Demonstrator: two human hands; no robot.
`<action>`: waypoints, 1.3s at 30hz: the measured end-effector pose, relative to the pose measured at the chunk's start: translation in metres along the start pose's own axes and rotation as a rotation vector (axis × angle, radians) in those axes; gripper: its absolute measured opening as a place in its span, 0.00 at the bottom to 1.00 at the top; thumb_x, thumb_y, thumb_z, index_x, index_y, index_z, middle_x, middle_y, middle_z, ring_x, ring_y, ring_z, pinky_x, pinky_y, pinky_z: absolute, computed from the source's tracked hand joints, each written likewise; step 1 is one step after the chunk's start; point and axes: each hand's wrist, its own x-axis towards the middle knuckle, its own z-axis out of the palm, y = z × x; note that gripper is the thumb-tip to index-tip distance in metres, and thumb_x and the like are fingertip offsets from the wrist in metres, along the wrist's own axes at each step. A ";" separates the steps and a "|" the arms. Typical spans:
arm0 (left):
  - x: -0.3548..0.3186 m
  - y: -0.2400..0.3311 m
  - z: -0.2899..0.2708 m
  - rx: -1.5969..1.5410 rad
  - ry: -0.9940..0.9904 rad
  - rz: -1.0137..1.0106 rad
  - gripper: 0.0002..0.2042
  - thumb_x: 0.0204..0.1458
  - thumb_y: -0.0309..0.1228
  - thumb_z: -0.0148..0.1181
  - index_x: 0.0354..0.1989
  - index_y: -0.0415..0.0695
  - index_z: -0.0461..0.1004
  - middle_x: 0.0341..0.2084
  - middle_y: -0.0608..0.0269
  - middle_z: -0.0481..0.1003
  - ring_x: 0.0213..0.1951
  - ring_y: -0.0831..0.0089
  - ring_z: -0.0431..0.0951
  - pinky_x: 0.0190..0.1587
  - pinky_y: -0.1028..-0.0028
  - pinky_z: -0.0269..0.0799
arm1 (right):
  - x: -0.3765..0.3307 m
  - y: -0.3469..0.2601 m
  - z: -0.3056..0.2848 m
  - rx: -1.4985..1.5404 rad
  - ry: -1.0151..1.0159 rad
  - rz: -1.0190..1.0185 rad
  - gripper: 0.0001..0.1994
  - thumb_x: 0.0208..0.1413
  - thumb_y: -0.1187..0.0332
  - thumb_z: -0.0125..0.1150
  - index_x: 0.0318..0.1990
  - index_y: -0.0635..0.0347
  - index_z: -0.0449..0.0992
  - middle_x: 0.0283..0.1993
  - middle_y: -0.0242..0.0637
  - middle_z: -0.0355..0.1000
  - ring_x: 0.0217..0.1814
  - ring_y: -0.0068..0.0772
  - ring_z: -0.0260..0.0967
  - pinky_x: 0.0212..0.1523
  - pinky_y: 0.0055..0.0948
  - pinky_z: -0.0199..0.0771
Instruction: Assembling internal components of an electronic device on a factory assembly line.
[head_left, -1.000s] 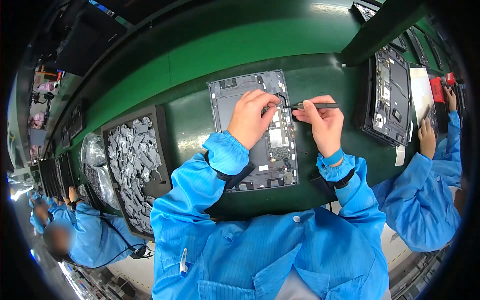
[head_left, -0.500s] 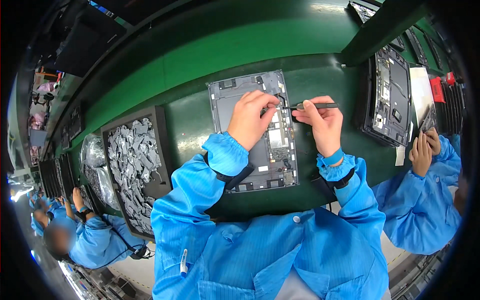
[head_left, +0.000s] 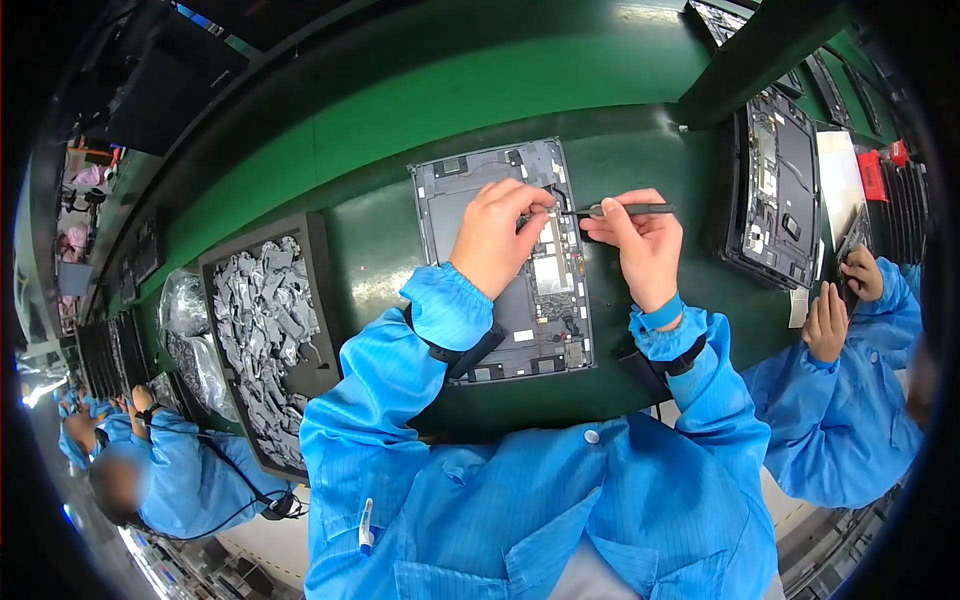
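Almost nothing about the person's own hands differs from the views half a second and one second back. The left hand (head_left: 497, 235) rests fingers-down on the opened device (head_left: 505, 262), a flat grey chassis with its back cover off, lying in the centre of the frame on the green worktop (head_left: 640, 110). Its fingertips curl onto the upper right part of the board, pressing rather than lifting anything; no separate part can be made out under them. The right hand (head_left: 640, 245) has its grip closed on a thin dark tool (head_left: 618, 210), held level, the tip pointing left and meeting the board just beside the left fingertips. Both hands sit where they were — so the work reads as a fine, steady job at one spot near the device's upper right corner.

The one visible change is at the right edge of the frame — the co-worker's hands (head_left: 845, 300) have dropped lower and apart, beside a second opened device (head_left: 778, 190).

At left centre, a dark tray of small grey parts (head_left: 262, 330) lies untouched.
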 end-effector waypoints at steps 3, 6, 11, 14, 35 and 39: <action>0.000 -0.001 0.000 0.002 0.001 -0.001 0.08 0.46 0.20 0.64 0.37 0.40 0.78 0.29 0.60 0.75 0.33 0.70 0.78 0.36 0.74 0.76 | -0.001 0.001 0.001 -0.077 -0.015 -0.080 0.06 0.58 0.76 0.60 0.39 0.68 0.69 0.35 0.45 0.75 0.37 0.35 0.79 0.37 0.25 0.82; 0.000 -0.002 0.001 -0.001 0.004 0.004 0.08 0.46 0.20 0.64 0.37 0.40 0.78 0.29 0.60 0.75 0.33 0.70 0.78 0.36 0.74 0.76 | 0.000 0.000 0.001 -0.044 -0.007 -0.053 0.06 0.58 0.76 0.60 0.39 0.68 0.69 0.35 0.44 0.75 0.37 0.35 0.79 0.37 0.25 0.82; 0.000 0.001 -0.001 0.014 -0.006 0.007 0.08 0.46 0.20 0.64 0.37 0.40 0.78 0.29 0.60 0.75 0.34 0.70 0.78 0.36 0.73 0.76 | 0.000 0.001 0.000 -0.050 -0.005 -0.051 0.06 0.58 0.76 0.60 0.39 0.68 0.69 0.35 0.44 0.75 0.36 0.34 0.79 0.36 0.25 0.82; 0.000 0.000 0.000 -0.009 0.004 0.003 0.08 0.47 0.20 0.64 0.37 0.40 0.78 0.29 0.60 0.75 0.33 0.70 0.78 0.37 0.73 0.76 | 0.000 0.000 0.001 -0.051 -0.004 -0.052 0.06 0.58 0.76 0.60 0.39 0.68 0.69 0.35 0.45 0.75 0.36 0.35 0.79 0.36 0.25 0.82; 0.000 -0.002 0.001 -0.007 0.003 0.000 0.08 0.47 0.21 0.64 0.37 0.41 0.79 0.30 0.61 0.75 0.34 0.67 0.77 0.37 0.71 0.75 | 0.000 0.002 0.000 -0.013 -0.003 -0.031 0.07 0.59 0.75 0.60 0.39 0.68 0.69 0.34 0.45 0.75 0.36 0.36 0.79 0.36 0.26 0.83; -0.001 0.004 0.002 0.085 0.029 0.090 0.08 0.46 0.25 0.65 0.36 0.45 0.80 0.29 0.63 0.74 0.36 0.63 0.74 0.40 0.67 0.71 | 0.000 -0.003 -0.001 -0.001 -0.012 -0.032 0.07 0.59 0.75 0.60 0.39 0.69 0.69 0.34 0.45 0.75 0.36 0.36 0.79 0.36 0.26 0.83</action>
